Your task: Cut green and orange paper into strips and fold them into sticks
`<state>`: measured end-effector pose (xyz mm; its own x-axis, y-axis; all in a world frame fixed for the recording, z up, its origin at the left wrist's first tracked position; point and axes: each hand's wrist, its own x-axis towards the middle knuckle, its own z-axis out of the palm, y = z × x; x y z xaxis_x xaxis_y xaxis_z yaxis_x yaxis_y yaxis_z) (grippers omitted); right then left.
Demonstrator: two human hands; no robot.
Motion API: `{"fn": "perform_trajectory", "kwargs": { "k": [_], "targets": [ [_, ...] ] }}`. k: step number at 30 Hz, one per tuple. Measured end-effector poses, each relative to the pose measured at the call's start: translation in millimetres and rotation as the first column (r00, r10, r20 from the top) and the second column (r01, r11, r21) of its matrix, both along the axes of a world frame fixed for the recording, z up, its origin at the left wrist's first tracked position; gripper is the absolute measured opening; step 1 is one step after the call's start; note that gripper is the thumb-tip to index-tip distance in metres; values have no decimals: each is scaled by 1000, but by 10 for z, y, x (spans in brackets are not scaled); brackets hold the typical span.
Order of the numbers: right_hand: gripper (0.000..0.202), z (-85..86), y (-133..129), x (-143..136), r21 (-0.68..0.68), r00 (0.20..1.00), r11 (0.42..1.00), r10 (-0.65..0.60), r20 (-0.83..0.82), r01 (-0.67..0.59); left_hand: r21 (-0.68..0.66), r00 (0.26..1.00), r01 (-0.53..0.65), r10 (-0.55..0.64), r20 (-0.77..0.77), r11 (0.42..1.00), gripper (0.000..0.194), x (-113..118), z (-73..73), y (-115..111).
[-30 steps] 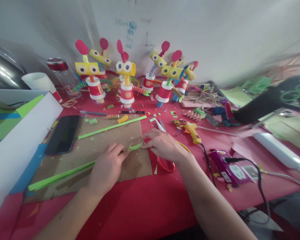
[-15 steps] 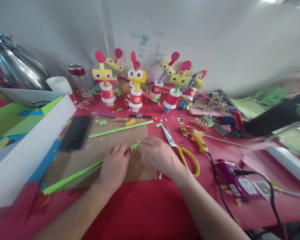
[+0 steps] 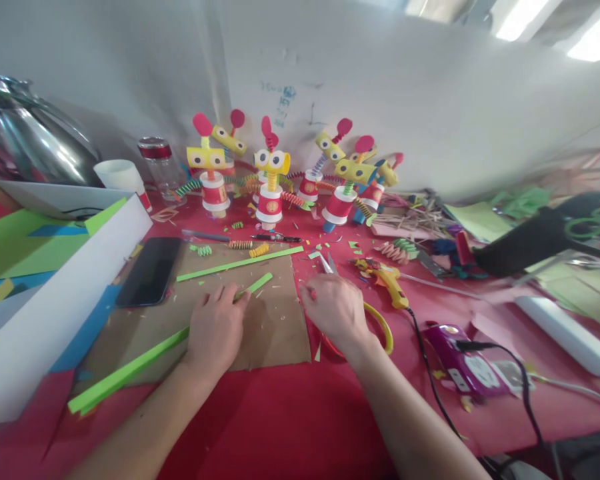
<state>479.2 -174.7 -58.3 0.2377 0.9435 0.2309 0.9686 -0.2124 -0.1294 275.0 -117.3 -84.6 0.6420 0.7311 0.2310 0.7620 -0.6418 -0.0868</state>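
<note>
Paper strip, long, flat and bright green (image 3: 145, 361), is held down by the left hand (image 3: 217, 328) on brown cardboard (image 3: 275, 330), slanting near-left to far-right. Right of its far end, the right hand (image 3: 336, 308) is curled over red-and-yellow-handled metal scissors (image 3: 390, 335), grip unclear.

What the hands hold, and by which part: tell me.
The left hand holds down the lower green strip, toward its far end. The right hand is over the scissors; whether it grips them cannot be told.

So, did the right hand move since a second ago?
Yes, the right hand went right, off the green strip under the left hand, past the right edge of the cardboard to over the scissors.
</note>
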Motion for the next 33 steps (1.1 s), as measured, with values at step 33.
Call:
{"fn": "perform_trajectory", "kwargs": {
  "k": [33],
  "targets": [
    [35, 46, -225, 44, 95, 423, 996, 88, -902, -5, -215, 923, -108, 178, 341, 971, 19, -13, 13, 139]
  ]
}}
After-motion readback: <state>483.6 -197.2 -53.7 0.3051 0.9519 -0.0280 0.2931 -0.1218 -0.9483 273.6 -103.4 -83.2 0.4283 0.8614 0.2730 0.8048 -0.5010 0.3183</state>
